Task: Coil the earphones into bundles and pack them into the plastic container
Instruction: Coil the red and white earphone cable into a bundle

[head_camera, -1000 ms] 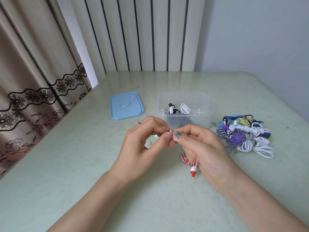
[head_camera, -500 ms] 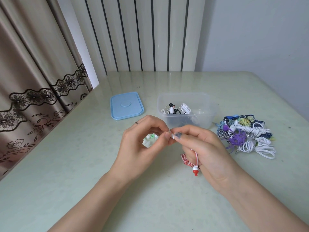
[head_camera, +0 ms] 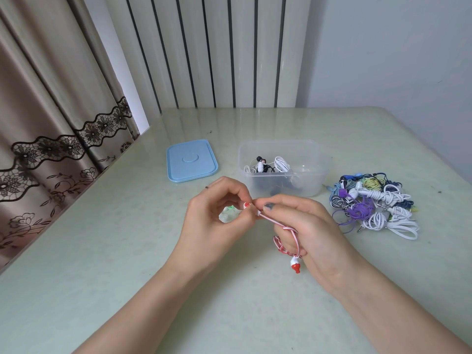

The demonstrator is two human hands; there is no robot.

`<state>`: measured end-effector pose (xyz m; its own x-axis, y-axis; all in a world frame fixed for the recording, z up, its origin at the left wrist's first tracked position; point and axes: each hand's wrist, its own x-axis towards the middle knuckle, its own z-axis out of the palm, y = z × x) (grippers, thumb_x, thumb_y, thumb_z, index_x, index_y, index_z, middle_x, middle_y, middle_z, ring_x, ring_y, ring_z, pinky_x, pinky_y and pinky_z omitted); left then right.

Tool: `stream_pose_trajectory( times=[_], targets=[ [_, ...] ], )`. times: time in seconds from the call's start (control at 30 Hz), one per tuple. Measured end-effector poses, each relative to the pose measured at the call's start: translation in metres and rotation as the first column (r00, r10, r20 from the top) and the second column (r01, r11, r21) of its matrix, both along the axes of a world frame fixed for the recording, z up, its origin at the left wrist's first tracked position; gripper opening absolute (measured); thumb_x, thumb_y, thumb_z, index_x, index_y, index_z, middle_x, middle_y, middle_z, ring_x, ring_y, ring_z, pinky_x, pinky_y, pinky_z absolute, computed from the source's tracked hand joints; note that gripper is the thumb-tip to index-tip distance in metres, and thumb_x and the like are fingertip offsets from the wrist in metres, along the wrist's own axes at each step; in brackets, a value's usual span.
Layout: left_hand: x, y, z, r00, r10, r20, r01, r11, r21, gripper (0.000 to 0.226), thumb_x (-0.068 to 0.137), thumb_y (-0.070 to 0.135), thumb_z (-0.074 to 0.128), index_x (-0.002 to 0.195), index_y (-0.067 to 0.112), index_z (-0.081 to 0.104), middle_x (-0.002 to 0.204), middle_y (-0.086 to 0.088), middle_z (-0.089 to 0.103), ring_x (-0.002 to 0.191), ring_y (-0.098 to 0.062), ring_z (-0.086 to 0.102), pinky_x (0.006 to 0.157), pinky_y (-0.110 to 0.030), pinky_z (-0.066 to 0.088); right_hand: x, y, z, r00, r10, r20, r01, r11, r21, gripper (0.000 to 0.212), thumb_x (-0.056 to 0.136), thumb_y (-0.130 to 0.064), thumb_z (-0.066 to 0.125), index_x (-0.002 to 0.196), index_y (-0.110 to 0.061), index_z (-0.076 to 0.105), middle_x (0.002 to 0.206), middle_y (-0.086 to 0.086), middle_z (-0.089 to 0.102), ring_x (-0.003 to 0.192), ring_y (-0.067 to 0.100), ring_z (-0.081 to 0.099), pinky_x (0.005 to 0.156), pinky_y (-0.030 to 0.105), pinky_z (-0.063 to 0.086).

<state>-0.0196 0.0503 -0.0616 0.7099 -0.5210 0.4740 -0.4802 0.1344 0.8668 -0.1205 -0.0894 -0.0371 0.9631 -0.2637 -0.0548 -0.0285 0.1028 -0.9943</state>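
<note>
Above the table's middle my left hand [head_camera: 217,223] pinches one red-and-white earbud of the red-striped earphones [head_camera: 293,235]. My right hand [head_camera: 304,226] grips the cord, which runs down through its fingers to a small coil and a second earbud hanging below. Small translucent ear tips [head_camera: 226,215], one green, sit inside my left palm. Behind my hands stands the clear plastic container [head_camera: 314,159], open, with white and black earphone bundles [head_camera: 268,166] inside. A pile of tangled earphones [head_camera: 373,205], white, purple, blue and yellow, lies on the table to the right.
The blue lid [head_camera: 191,159] lies flat left of the container. The pale green table [head_camera: 107,251] meets a brown lace-trimmed curtain [head_camera: 51,123] along its left edge and a striped panel at the back.
My hands have drawn slightly apart, so a short stretch of red-striped cord now shows between them, and a red earbud has come into sight at my left fingertips.
</note>
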Motion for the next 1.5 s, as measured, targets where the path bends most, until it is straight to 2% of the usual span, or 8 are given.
stream_pose_trajectory(
  times=[0.3,0.4,0.53,0.67,0.87,1.07,1.37,1.5],
  targets=[
    [-0.001,0.001,0.001,0.998,-0.038,0.042,0.038,0.999,0.014,0.008,0.088,0.009,0.072,0.093,0.012,0.067,0.089,-0.007,0.068,0.086,-0.024,0.066,0.084,-0.045,0.055,-0.001,-0.004,0.006,1.000,0.011,-0.014,-0.010,0.998,0.057,0.022,0.094,-0.014,0.054,0.100,-0.009,0.075,0.039,-0.001,0.037,0.040,0.013,0.016,0.044,0.023,0.021],
    [-0.001,0.001,0.001,0.996,-0.027,0.089,0.025,0.999,0.026,0.004,0.093,0.012,0.069,0.096,0.012,0.068,0.092,-0.005,0.070,0.089,-0.026,0.069,0.084,-0.044,0.055,-0.001,-0.005,0.008,1.000,0.015,-0.013,-0.014,0.998,0.066,0.020,0.091,-0.017,0.059,0.100,-0.011,0.076,0.044,0.018,0.041,0.041,0.013,0.015,0.045,0.023,0.022],
    [0.002,0.003,0.001,0.979,0.010,0.205,-0.024,0.998,0.062,0.004,0.096,0.014,0.067,0.097,0.013,0.071,0.093,0.002,0.070,0.090,-0.025,0.068,0.080,-0.042,0.055,-0.002,-0.006,0.011,0.999,0.007,-0.051,-0.003,0.996,0.084,0.020,0.095,-0.010,0.053,0.103,-0.004,0.071,0.036,-0.007,0.047,0.036,0.011,0.017,0.043,0.023,0.023],
    [0.004,0.002,0.001,0.985,-0.040,0.169,0.024,0.995,0.096,0.007,0.095,0.007,0.070,0.094,0.014,0.071,0.093,0.002,0.069,0.088,-0.026,0.070,0.083,-0.041,0.057,0.000,-0.005,0.009,0.998,-0.014,-0.054,0.018,0.998,0.068,0.017,0.094,-0.007,0.054,0.098,-0.004,0.070,0.034,-0.007,0.041,0.034,0.010,0.017,0.038,0.019,0.022],
    [0.009,0.007,0.000,0.941,-0.033,0.337,-0.035,0.980,0.194,0.009,0.094,0.003,0.069,0.093,0.012,0.069,0.089,0.005,0.066,0.086,-0.018,0.064,0.078,-0.032,0.051,0.004,-0.008,0.005,0.995,-0.010,-0.103,0.008,1.000,-0.019,0.016,0.093,-0.007,0.056,0.101,-0.006,0.070,0.079,0.007,0.072,0.035,0.010,0.025,0.038,0.020,0.025],
    [0.010,0.010,0.006,0.874,-0.125,0.470,-0.009,0.962,0.272,0.022,0.091,-0.009,0.065,0.099,0.010,0.072,0.093,0.001,0.065,0.087,-0.019,0.064,0.081,-0.025,0.050,0.004,-0.010,0.003,0.992,-0.058,-0.108,0.047,0.994,-0.097,0.011,0.090,-0.010,0.061,0.090,-0.006,0.072,0.073,0.002,0.069,0.039,0.011,0.028,0.038,0.018,0.029],
    [0.007,0.010,0.005,0.874,-0.087,0.478,-0.051,0.962,0.269,0.018,0.083,-0.006,0.069,0.089,0.011,0.071,0.085,0.008,0.067,0.077,-0.012,0.063,0.076,-0.017,0.048,0.002,-0.007,0.002,0.995,-0.057,-0.083,0.044,0.987,-0.156,0.019,0.096,-0.012,0.057,0.085,-0.002,0.069,0.068,-0.001,0.067,0.043,0.013,0.030,0.041,0.018,0.032],
    [0.000,0.005,0.003,0.959,-0.012,0.283,-0.052,0.975,0.214,0.014,0.083,0.000,0.067,0.080,0.014,0.068,0.077,0.003,0.067,0.073,-0.015,0.062,0.073,-0.024,0.047,0.001,-0.006,0.001,0.998,-0.034,-0.054,0.025,0.987,-0.161,0.018,0.097,-0.010,0.055,0.088,0.001,0.066,0.052,-0.010,0.060,0.039,0.011,0.027,0.040,0.018,0.028]
  ],
)
